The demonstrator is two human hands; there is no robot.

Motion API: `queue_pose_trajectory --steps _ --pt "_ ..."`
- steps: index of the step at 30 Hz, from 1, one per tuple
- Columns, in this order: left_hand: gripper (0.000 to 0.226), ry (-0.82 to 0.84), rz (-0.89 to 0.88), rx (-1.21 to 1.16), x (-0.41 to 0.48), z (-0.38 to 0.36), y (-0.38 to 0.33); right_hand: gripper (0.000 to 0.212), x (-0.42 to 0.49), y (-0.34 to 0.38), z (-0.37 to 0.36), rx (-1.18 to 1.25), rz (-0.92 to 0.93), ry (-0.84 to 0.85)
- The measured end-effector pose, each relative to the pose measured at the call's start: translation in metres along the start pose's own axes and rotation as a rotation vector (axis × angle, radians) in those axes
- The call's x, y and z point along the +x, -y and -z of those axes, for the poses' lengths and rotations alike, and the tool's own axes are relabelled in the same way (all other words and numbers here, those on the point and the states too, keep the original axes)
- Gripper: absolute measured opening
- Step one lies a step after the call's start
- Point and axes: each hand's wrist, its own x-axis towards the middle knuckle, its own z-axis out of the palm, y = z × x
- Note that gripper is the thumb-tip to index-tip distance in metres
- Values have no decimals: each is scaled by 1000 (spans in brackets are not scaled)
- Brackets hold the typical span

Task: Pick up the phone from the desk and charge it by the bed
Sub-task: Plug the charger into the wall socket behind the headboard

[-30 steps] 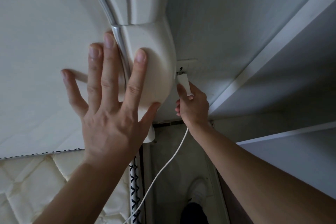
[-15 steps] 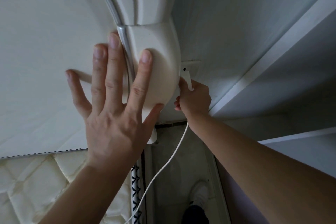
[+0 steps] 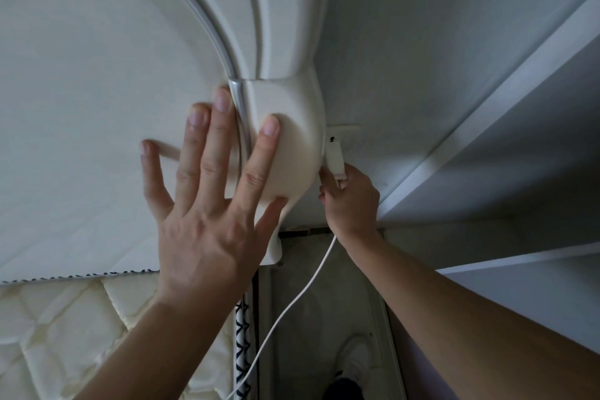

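Right hand (image 3: pixel 352 201) curled tight around the lower end of a white charger plug (image 3: pixel 335 157), fingers pressed together on it, thumb side toward the headboard. Plug held upright against the wall, its top just under the socket plate (image 3: pixel 341 135); cannot tell whether the pins are fully seated. White cable (image 3: pixel 292 302) running from under the right hand down past the wrist, across the gap between bed and shelving, and out of view at the bottom edge. Left hand (image 3: pixel 207 204) spread flat, gripping nothing, palm and fingers pressed on the cream headboard (image 3: pixel 292 146), index finger on its rounded corner post, the other fingers on the flat panel beside the metal trim. Quilted mattress (image 3: pixel 65 334) below the left forearm, with black-and-white patterned piping along its edge. White shelf unit (image 3: pixel 487 140) to the right of the socket. No phone in view; cannot tell where it lies. A pale shoe (image 3: pixel 355 357) on the floor far below.
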Motion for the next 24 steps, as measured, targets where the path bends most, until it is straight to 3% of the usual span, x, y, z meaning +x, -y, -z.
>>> queue_pose_trajectory --steps 5,10,17,20,24 --pt "94 -15 -6 17 1 -4 -2 45 6 -2 -6 8 -50 17" --pt "97 -1 -3 20 -1 1 -2 34 5 3 -3 6 -96 35" --pt "103 122 -22 11 1 24 -3 41 17 7 12 -43 -179 266" --pt "109 246 -11 -25 4 47 -5 55 10 33 37 -311 -88 455" --pt "112 391 54 -94 10 83 -14 60 -19 78 83 -746 254 339"
